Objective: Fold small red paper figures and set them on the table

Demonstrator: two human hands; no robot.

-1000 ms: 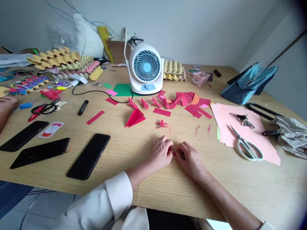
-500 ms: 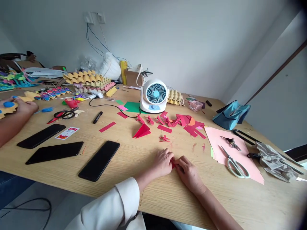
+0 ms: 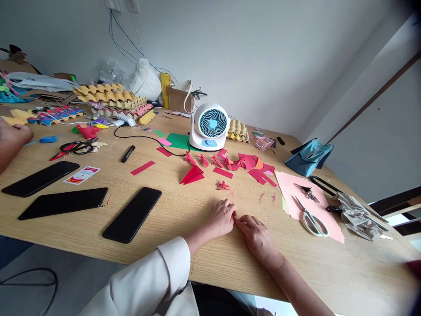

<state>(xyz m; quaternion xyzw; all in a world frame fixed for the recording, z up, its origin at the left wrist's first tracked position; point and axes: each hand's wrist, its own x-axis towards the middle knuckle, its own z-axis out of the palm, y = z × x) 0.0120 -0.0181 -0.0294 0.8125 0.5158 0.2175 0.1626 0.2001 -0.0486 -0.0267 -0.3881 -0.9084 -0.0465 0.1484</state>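
My left hand point(image 3: 223, 217) is closed on a small piece of folded red paper point(image 3: 234, 216), almost wholly hidden by the fingers. My right hand point(image 3: 258, 237) reaches in from the right, its thumb and index finger pinched at the same piece. Both hands rest low over the wooden table point(image 3: 184, 206). Just beyond them lies a small red folded paper figure point(image 3: 222, 186). Several similar red figures point(image 3: 203, 160) stand in a row in front of the fan. A larger folded red paper point(image 3: 192, 174) with a pointed end lies to the left of the single figure.
A white fan point(image 3: 210, 127) stands at the back. Scissors point(image 3: 311, 219) and keys point(image 3: 308, 192) lie on pink paper sheets point(image 3: 332, 224) at the right. On the left are phones point(image 3: 133, 215), a black marker point(image 3: 128, 153) and another person's hand point(image 3: 15, 134).
The view has turned a little, so the table's things sit further left. My fingers have drawn closer together, and less of the red paper shows between them.
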